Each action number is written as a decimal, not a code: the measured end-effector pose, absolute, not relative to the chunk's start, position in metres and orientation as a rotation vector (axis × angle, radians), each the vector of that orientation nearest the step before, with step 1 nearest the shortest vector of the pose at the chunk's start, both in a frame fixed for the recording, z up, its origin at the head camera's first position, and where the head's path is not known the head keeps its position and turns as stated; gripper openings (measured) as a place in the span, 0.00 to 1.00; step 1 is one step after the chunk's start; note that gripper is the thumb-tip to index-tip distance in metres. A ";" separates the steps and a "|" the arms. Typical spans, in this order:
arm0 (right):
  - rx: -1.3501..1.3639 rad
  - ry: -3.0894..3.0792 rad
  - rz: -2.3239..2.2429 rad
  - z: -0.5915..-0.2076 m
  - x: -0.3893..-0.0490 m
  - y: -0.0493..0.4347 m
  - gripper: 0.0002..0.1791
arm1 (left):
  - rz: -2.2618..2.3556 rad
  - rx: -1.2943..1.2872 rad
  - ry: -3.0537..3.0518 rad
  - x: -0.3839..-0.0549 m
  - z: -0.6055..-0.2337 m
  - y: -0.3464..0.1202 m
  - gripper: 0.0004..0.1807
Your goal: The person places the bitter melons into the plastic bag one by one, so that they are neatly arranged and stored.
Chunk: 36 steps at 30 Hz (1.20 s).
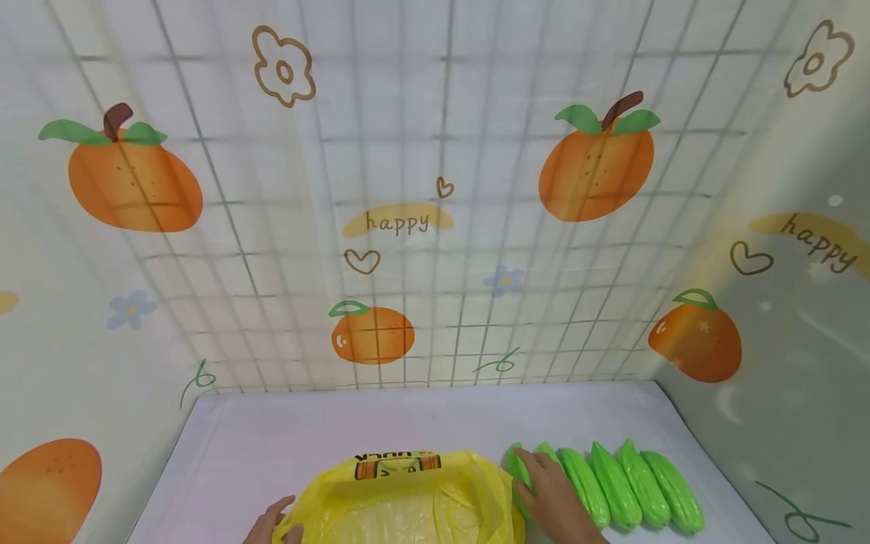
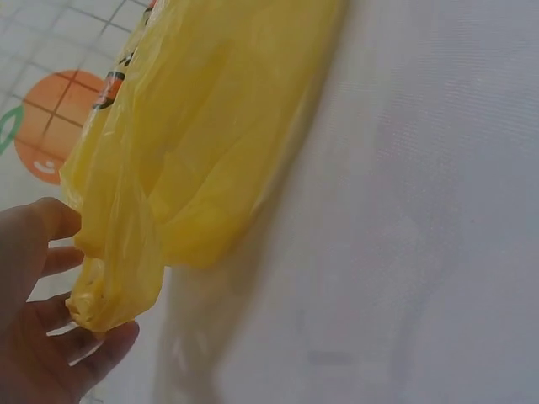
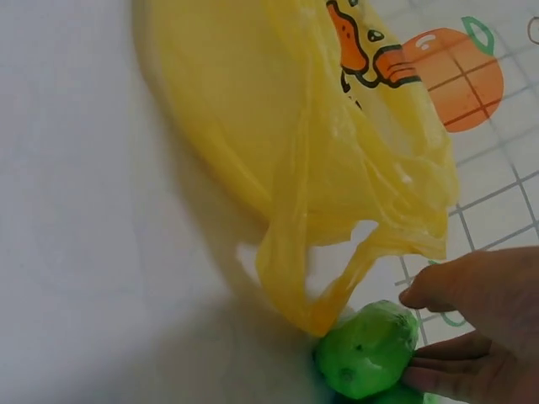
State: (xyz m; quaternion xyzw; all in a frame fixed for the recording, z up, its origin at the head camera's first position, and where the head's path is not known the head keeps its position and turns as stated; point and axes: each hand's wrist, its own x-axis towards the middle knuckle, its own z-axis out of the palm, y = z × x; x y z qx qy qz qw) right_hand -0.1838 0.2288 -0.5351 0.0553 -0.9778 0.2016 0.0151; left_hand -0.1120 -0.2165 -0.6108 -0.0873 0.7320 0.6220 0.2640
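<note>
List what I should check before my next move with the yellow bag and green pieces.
1. Left grip on the yellow bag: ok.
2. Right grip at the leftmost green piece: ok.
3. Firm hold on that piece: cannot tell.
4. Bag handle clear of that piece: not ok, they overlap in the right wrist view.
5. Other green pieces lined up right of the bag: ok.

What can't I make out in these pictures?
Bag: near end, cut off by the head view's bottom edge.
Left hand: mostly cut off by that same edge.
Leftmost green piece: partly covered by the right hand, head view.
Print: cut off by the right wrist view's top edge.
</note>
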 end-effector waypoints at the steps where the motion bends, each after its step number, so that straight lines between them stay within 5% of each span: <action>1: 0.172 -3.041 0.613 -0.536 -0.185 0.228 0.26 | 1.672 -0.230 1.980 -0.112 -0.610 -0.216 0.31; 16: 0.251 -2.992 0.481 -0.537 -0.189 0.222 0.28 | 1.364 -0.366 2.331 -0.124 -0.645 -0.210 0.46; 27: 0.254 -3.035 0.411 -0.535 -0.190 0.218 0.26 | 1.255 -0.401 2.497 -0.123 -0.610 -0.194 0.57; 36: 0.204 -3.073 0.474 -0.531 -0.186 0.217 0.26 | 1.204 -0.304 2.558 -0.128 -0.599 -0.195 0.50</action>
